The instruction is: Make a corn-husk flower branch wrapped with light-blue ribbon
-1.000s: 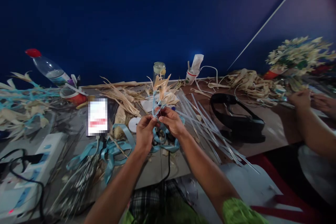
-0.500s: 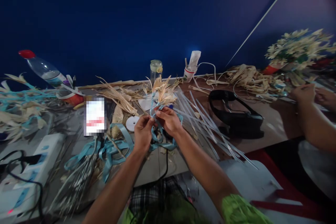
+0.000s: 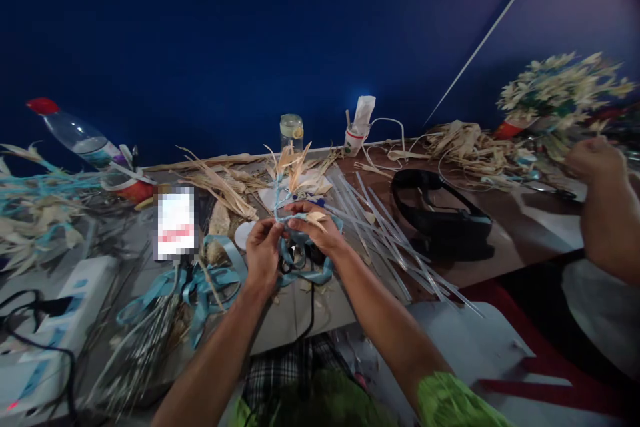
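Close together over the table, my left hand [image 3: 264, 248] and my right hand [image 3: 321, 229] both pinch a husk flower stem [image 3: 277, 195] wrapped in light blue ribbon. Pale dried-husk petals [image 3: 287, 161] fan out at its upper end, above my hands. One wrapped branch lies across to the right, its pale husk tip [image 3: 316, 217] resting over my right fingers. Below my hands, loose blue ribbon [image 3: 320, 275] curls on the table. A white spool [image 3: 243, 235] sits just left of my left hand, partly hidden by it.
Clear plastic sticks [image 3: 390, 240] and a black strapped headset [image 3: 440, 217] lie to the right. On the left are a blurred bright screen [image 3: 175, 223], a bundle of wires [image 3: 147, 360] and a power strip [image 3: 65, 327]. A co-worker's hand [image 3: 597, 160] is at far right.
The flower has turned in my hands: one branch now lies sideways over my right fingers, where the branches pointed upward before. My hands are slightly lower in relation to the petals.
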The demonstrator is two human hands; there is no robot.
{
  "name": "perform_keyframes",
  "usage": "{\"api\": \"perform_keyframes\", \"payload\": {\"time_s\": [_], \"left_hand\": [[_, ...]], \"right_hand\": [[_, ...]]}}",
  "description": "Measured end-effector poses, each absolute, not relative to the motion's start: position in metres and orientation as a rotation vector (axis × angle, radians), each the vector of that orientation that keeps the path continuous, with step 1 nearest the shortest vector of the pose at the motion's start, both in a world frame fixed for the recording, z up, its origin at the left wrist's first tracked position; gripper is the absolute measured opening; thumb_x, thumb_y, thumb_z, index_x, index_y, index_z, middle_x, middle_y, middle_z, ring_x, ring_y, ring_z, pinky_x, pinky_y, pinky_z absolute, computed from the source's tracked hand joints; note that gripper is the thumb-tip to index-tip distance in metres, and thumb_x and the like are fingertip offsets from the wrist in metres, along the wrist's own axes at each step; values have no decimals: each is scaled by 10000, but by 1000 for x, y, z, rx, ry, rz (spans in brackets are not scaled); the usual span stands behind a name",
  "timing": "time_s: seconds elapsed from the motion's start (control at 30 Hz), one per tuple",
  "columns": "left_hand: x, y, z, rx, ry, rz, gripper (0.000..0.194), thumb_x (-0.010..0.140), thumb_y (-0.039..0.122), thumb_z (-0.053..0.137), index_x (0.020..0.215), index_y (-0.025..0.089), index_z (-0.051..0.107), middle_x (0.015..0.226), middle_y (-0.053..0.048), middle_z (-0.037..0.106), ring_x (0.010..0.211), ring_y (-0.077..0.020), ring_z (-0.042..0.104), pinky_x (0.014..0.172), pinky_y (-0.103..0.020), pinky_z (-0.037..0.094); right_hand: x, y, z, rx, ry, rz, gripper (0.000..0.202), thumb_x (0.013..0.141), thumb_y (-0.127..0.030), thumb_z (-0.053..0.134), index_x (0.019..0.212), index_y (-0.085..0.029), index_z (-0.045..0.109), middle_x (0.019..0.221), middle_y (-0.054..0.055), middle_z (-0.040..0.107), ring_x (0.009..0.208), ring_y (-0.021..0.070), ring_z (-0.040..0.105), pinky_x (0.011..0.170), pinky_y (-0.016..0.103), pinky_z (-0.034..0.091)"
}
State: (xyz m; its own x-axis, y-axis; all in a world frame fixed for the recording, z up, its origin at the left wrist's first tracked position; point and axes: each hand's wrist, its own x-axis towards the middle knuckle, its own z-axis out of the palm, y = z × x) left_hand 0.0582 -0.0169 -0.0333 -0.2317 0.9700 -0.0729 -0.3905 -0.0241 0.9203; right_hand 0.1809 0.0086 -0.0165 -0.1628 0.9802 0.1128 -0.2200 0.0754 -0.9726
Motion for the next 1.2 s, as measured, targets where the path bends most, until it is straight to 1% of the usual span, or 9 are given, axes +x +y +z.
{"api": "perform_keyframes", "payload": {"time_s": [0.07, 0.13, 0.37, 0.53, 0.67, 0.8, 0.93, 1.07, 1.2], "left_hand": [[57, -16, -35, 760, 1075, 1530, 215, 619, 280, 704, 738, 164, 567, 575, 55, 556, 514, -54, 505, 550, -175, 393], [56, -15, -37, 754, 1082, 1521, 223, 628, 288, 696, 754, 162, 562, 559, 54, 545, 507, -59, 496, 538, -179, 389], [53, -12, -36, 693, 1134, 1625, 250, 631, 296, 692, 782, 167, 539, 607, 63, 541, 518, -49, 502, 542, -176, 397], [53, -14, -32, 826, 1239, 1622, 206, 654, 282, 669, 764, 165, 540, 577, 56, 554, 521, -61, 516, 539, -179, 383], [57, -16, -33, 935, 1276, 1562, 181, 669, 284, 654, 759, 167, 548, 569, 50, 552, 539, -74, 516, 568, -197, 398], [61, -18, -34, 1001, 1290, 1519, 174, 662, 291, 652, 729, 161, 556, 547, 44, 556, 522, -80, 505, 562, -205, 397], [62, -18, -34, 978, 1250, 1473, 183, 666, 298, 658, 731, 162, 555, 559, 38, 565, 515, -76, 509, 547, -199, 391], [63, -18, -34, 936, 1193, 1501, 201, 657, 304, 673, 728, 160, 552, 588, 35, 571, 530, -77, 525, 562, -203, 406], [61, -18, -35, 910, 1211, 1512, 202, 663, 297, 669, 746, 156, 552, 581, 40, 564, 520, -72, 518, 557, -199, 399]], "right_hand": [[186, 8, -13, -867, -1287, 1338, 323, 609, -284, 724, 916, -202, 667, 898, 13, 611, 865, 135, 533, 779, 246, 423], [189, 9, -12, -868, -1284, 1363, 347, 607, -267, 726, 943, -209, 663, 881, 6, 597, 853, 129, 526, 767, 241, 422], [188, 17, -29, -968, -1074, 1530, 362, 531, -213, 744, 879, -180, 648, 734, -39, 572, 675, 84, 509, 661, 210, 409], [175, 11, -27, -908, -983, 1597, 297, 614, -314, 703, 855, -155, 631, 619, -46, 535, 505, 52, 408, 501, 195, 335], [164, 11, -24, -877, -934, 1509, 230, 619, -337, 699, 661, -151, 571, 538, -52, 480, 467, 53, 386, 456, 201, 311], [161, 11, -22, -940, -832, 1458, 290, 617, -329, 680, 505, -164, 469, 409, -72, 381, 390, 49, 316, 399, 210, 260], [160, 8, -20, -899, -728, 1482, 255, 595, -301, 689, 523, -166, 484, 421, -70, 410, 397, 54, 338, 397, 208, 291], [159, 6, -16, -740, -629, 1641, 159, 570, -239, 684, 632, -164, 557, 462, -75, 426, 409, 58, 341, 414, 217, 358], [165, 5, -17, -754, -605, 1696, 145, 561, -171, 632, 695, -150, 581, 578, -47, 531, 434, 49, 379, 437, 210, 368]]}}
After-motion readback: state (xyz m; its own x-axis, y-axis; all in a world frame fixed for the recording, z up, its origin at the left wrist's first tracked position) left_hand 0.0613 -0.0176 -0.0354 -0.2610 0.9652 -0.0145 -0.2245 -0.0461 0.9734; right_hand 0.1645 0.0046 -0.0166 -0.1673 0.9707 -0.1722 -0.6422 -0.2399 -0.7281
